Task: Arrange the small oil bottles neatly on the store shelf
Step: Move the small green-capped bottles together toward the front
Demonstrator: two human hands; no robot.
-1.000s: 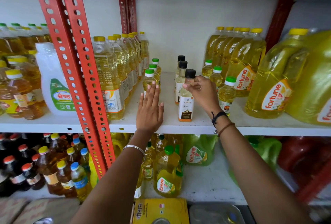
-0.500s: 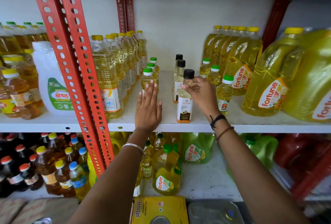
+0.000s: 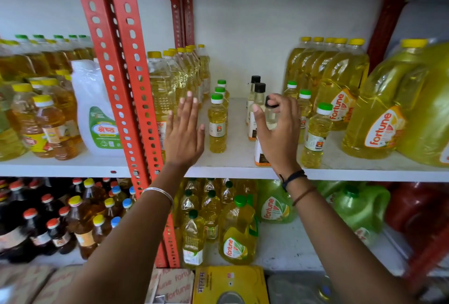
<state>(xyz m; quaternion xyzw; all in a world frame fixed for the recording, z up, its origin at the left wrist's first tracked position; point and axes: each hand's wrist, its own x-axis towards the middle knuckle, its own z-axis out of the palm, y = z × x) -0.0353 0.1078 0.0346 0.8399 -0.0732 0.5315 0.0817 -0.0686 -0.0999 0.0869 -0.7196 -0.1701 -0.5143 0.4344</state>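
Your right hand (image 3: 279,133) is curled around the front clear glass bottle with the black cap (image 3: 270,114), thumb on its left side and fingers wrapped over the neck and cap, so the grip is closed on that bottle; its orange-edged base rests on the white metal shelf (image 3: 238,165) near the front lip. Behind it stand two more black-capped bottles (image 3: 257,94) in a line running toward the back wall. Your left hand (image 3: 184,133) is flat and open, fingers straight and together, palm facing away from you, holding nothing, just left of the row of small yellow oil bottles with green caps (image 3: 217,124), without touching them as far as can be seen. A second row of small green-capped bottles (image 3: 315,133) stands just right of your right hand, with the large yellow-capped oil jugs (image 3: 379,119) beyond. The red perforated upright (image 3: 121,80) rises left of your left hand.
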